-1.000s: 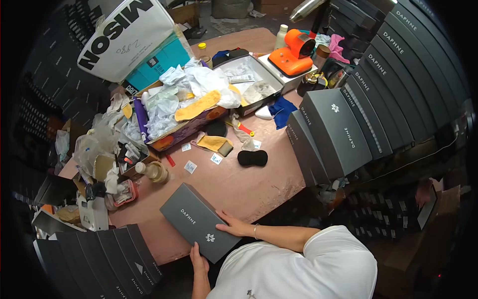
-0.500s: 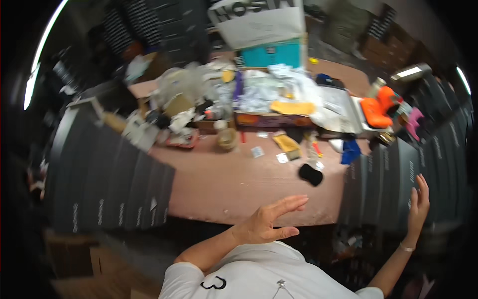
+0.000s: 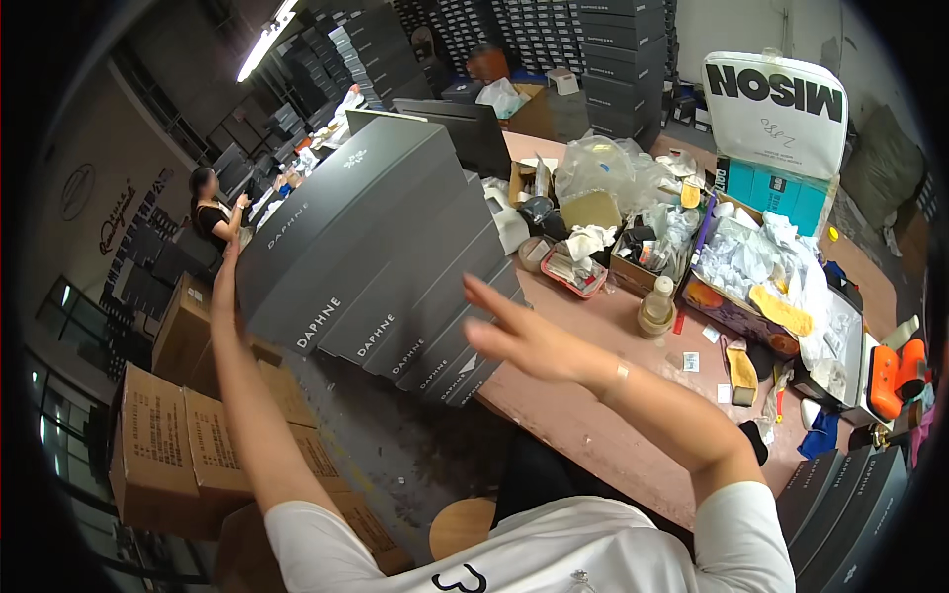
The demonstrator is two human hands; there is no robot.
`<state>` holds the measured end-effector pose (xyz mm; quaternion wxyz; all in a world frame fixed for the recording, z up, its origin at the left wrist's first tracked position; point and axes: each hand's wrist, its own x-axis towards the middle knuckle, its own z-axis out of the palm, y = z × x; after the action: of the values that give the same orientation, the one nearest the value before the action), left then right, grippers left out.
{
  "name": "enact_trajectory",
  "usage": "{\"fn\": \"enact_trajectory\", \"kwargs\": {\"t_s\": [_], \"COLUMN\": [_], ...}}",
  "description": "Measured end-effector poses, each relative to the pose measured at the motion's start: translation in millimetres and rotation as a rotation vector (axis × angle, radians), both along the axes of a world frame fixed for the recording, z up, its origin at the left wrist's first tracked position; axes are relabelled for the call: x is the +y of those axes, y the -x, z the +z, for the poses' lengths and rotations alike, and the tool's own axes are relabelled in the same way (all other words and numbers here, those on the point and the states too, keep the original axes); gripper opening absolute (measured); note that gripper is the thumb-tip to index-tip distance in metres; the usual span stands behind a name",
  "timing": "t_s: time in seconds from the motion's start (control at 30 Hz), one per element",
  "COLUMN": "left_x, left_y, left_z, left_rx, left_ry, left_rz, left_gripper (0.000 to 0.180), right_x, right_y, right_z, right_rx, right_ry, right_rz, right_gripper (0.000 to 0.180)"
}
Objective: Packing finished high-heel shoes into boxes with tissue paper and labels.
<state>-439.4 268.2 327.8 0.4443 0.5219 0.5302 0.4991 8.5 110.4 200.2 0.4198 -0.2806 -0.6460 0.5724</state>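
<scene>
A tall stack of dark grey shoe boxes [image 3: 386, 247] stands on the table's left end. Along the far left side of its top box, my left arm is stretched out, and my left hand [image 3: 233, 253] is at that edge. Its fingers are too small and partly hidden to make out. My right hand [image 3: 524, 341] is in front of the stack's right side, slightly blurred. Its fingers are spread and nothing is in them; whether it touches the boxes I cannot tell.
The pink table [image 3: 583, 415] bears a carton of crumpled white paper [image 3: 741, 257], a glue jar [image 3: 655, 308] and an orange tool [image 3: 883, 381]. More grey boxes [image 3: 840, 504] stand at lower right. Brown cartons [image 3: 163, 435] are at left. Another person [image 3: 210, 212] works farther back.
The view has swung left to the box stack. My left arm now reaches along its far side, and my right hand has come from the right-hand boxes to the stack's front.
</scene>
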Motion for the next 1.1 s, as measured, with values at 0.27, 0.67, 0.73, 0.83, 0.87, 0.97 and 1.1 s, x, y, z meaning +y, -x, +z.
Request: {"fn": "enact_trajectory", "kwargs": {"t_s": [0.27,0.67,0.73,0.83,0.87,0.97,1.1], "left_x": [-185.7,-311.5,-288.1,-277.5,-272.1,-251.5,-175.2], "left_y": [-231.9,-409.3,-408.3,-427.3,-423.1,-392.6,-340.5], "left_z": [-80.9,-434.6,-459.3,-407.6,-406.6,-405.2,-370.7], "left_rx": [0.215,-0.199,-0.401,-0.506,-0.409,-0.081,-0.123], "left_ry": [-0.318,0.888,1.048,1.27,1.122,0.681,0.729], "left_rz": [-0.275,-0.502,-0.707,-0.604,-0.655,-0.675,-0.519], "left_gripper": [0.068,0.034,0.034,0.039,0.042,0.055,0.062], "right_x": [-12.7,-294.2,-296.1,-296.6,-286.6,-259.6,-234.6], "right_y": [-45.8,-128.6,-152.0,-176.5,-173.3,-137.3,-79.6], "right_z": [-17.0,-286.4,-272.0,-263.8,-238.2,-194.6,-197.3], "right_rx": [0.587,-0.325,-0.186,0.24,0.25,0.209,-0.465], "right_ry": [0.296,0.826,0.874,0.908,0.841,0.707,0.294], "right_rz": [-0.195,-1.124,-1.079,-1.083,-1.125,-1.112,-0.77], "right_gripper": [0.108,0.063,0.049,0.036,0.034,0.03,0.057]}}
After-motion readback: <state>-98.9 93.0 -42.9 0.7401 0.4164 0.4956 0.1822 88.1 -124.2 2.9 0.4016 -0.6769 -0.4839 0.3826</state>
